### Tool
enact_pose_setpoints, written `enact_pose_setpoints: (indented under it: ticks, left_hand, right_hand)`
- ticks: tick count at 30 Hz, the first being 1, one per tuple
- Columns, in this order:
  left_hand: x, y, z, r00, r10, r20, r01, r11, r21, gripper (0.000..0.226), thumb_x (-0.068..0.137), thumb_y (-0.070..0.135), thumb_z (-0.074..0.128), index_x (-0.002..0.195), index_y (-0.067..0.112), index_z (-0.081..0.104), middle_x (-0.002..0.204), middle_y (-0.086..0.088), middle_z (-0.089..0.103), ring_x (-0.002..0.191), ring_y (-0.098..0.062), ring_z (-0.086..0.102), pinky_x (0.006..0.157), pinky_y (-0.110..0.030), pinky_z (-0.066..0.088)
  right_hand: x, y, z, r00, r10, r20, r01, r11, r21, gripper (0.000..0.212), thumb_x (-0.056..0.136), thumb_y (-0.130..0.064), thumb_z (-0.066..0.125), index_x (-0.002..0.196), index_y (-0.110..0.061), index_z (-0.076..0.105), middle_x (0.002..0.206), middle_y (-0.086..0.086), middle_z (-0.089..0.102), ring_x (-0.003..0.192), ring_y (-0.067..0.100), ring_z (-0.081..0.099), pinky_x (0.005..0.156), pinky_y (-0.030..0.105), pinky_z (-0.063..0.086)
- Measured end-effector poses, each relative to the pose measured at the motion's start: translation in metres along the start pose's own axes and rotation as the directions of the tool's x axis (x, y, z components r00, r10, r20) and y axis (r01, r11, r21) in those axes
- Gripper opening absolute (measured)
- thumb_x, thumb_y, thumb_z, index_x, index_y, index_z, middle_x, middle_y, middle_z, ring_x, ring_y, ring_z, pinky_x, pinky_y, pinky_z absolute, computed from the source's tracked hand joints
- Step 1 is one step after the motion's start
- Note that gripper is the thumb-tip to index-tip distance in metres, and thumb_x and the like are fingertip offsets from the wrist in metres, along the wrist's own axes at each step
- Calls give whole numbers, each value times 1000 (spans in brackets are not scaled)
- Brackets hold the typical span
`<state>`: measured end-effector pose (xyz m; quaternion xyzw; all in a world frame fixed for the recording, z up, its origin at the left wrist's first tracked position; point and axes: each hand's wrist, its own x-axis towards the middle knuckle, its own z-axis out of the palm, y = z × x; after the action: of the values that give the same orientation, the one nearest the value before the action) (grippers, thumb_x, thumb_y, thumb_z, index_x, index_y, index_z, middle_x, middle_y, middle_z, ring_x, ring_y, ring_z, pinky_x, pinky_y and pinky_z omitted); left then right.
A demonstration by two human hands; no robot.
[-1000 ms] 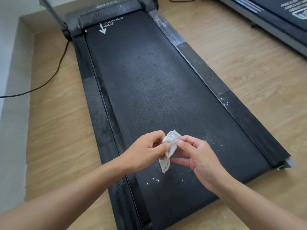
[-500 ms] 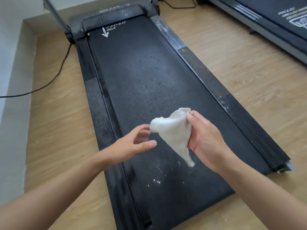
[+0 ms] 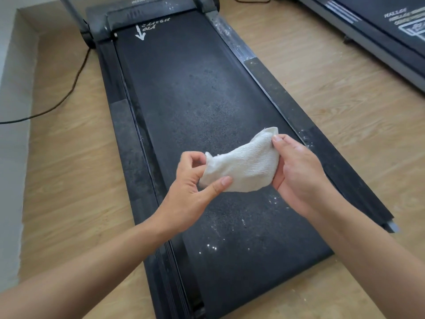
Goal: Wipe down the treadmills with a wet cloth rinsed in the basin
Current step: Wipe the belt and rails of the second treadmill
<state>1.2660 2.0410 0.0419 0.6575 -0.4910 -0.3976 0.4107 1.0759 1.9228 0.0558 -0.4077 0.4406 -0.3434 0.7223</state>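
A black treadmill [image 3: 188,88] lies lengthwise on the wooden floor, its belt dusty and dotted with white specks near the close end. Above the belt's middle I hold a white terry cloth [image 3: 243,164] spread between both hands. My left hand [image 3: 193,183] pinches the cloth's left end between thumb and fingers. My right hand [image 3: 296,169] grips its right side, thumb on the top corner and palm under the cloth. The cloth hangs in the air, apart from the belt.
A second treadmill [image 3: 377,35] stands at the upper right across a strip of wooden floor. A black power cable [image 3: 69,93] runs over the floor on the left, beside a pale wall. The treadmill's upright post [image 3: 71,12] rises at the top left.
The cloth went from bunched between both hands to spread out. My left hand let go for a moment, then took hold of the left end again.
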Motion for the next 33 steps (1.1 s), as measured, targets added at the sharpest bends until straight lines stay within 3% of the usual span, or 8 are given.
enact_pose_setpoints:
  ticks: [4,9,14,16,19,22,27,33]
  left_hand:
    - [3,2,6,990,89,-114,-66,980,185,12,92,45,73,84,36,70,106,7,45,112,-12,47,97,-10,33]
    - [2,3,8,994,-110,28,113,982,-151,23,96,41,69,108,24,77,105,-1,77,104,-29,71,93,-49,57]
    - [5,-1,12,979,-205,-1,194,929,-316,23,99,38,64,109,19,75,105,-8,79,103,-32,74,94,-54,58]
    - [7,-7,11,969,-245,-24,224,920,-321,25,99,39,65,107,18,75,105,-10,78,103,-35,74,96,-62,56]
    - [7,-12,5,958,-283,-53,249,907,-340,23,97,36,68,107,16,74,103,-9,78,102,-34,74,95,-60,55]
    - [5,-20,0,949,-279,-148,220,920,-325,19,93,27,74,109,16,74,103,-6,79,100,-29,75,93,-56,59]
    - [0,-33,-3,923,-281,-261,216,943,-252,46,85,22,84,121,24,55,96,0,80,89,-20,77,74,-26,59]
    - [-9,-44,-5,963,-128,-238,141,989,39,25,76,28,90,98,32,79,93,12,78,79,-11,73,76,-30,60]
  right_hand:
    - [5,6,-5,1000,3,-19,-2,998,55,37,115,-26,38,127,4,57,111,16,74,103,30,73,83,54,60]
    - [8,22,-13,1000,-8,-14,10,994,112,42,114,-33,42,131,3,56,117,15,74,107,29,71,88,49,59]
    - [-16,67,7,933,336,131,-350,931,103,57,102,-55,55,122,-6,75,113,16,77,102,28,74,87,42,60]
    - [-21,79,13,909,389,152,-406,908,106,53,99,-54,61,120,-8,78,112,16,77,103,28,73,99,48,58]
    - [-17,79,13,929,317,192,-341,934,109,39,99,-33,68,126,-6,74,124,18,75,118,34,71,108,53,54]
    - [-9,77,9,972,203,118,-209,977,34,36,94,-28,74,118,-1,74,119,21,75,111,31,73,104,54,56]
    - [-4,78,0,997,37,70,-21,974,-227,16,98,-27,75,106,-13,76,102,12,80,99,29,75,97,61,57]
    - [-9,82,-2,995,-44,93,77,920,-385,8,101,-20,71,107,-22,66,96,-1,82,90,18,76,83,42,57]
